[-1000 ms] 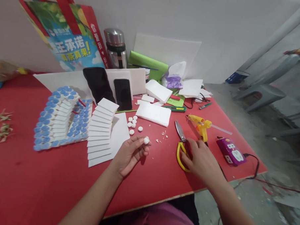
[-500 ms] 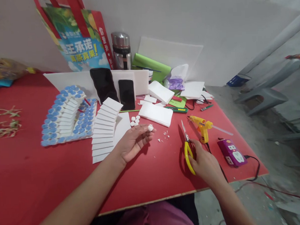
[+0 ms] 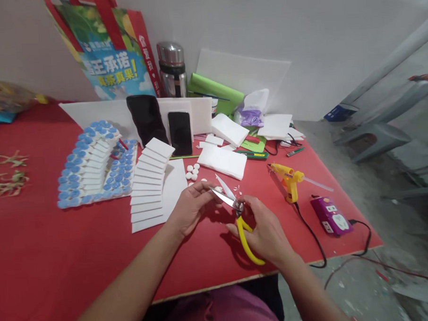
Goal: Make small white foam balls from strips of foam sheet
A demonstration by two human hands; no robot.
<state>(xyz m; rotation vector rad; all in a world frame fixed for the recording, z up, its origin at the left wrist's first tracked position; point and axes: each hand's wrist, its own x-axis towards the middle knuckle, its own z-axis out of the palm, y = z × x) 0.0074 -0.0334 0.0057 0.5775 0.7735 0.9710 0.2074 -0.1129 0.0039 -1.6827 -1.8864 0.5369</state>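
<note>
My right hand (image 3: 268, 229) grips a pair of scissors (image 3: 249, 251) by the yellow handles, its blades parted and pointing left. My left hand (image 3: 194, 204) is closed at the fingertips around a small white rounded piece (image 3: 218, 189), which sits between the blades and is partly hidden by them. One blade tip reaches the left fingers. Several white round pieces (image 3: 190, 168) lie on the red table just beyond my left hand. Small white scraps (image 3: 237, 189) are scattered past the scissors.
A fan of white cards (image 3: 146, 199) and a model with blue round tops (image 3: 90, 170) lie left. A yellow glue gun (image 3: 287, 176) and a purple power socket (image 3: 332, 215) lie right. Two phones (image 3: 180, 133), a steel flask (image 3: 172, 70) and white sheets (image 3: 223, 161) are behind.
My right hand has brought the scissors left, from beside the glue gun to my left fingertips, and their blades have opened around the white piece. My left hand has shifted slightly.
</note>
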